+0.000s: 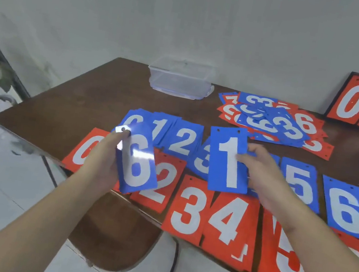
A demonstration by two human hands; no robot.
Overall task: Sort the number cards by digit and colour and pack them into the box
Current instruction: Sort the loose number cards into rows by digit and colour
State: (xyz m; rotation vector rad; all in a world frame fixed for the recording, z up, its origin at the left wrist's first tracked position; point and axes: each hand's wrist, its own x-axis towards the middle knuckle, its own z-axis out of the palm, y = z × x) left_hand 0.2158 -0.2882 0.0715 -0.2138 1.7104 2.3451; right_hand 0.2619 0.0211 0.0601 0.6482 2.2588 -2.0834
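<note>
Left hand (104, 159) grips stack of blue cards, white 6 on top (137, 164), at 9 o'clock of centre. Right hand (261, 178) pinches blue card with white 1 (229, 160) above rows of sorted red and blue cards on dark brown wooden worktop (100, 89). Clear plastic box (181, 79) at 12 o'clock; unsorted card heap (275, 123) at 2 o'clock.

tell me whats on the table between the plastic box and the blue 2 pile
Nothing: the head view shows bare brown table between the plastic box and the blue 2 pile.
</note>
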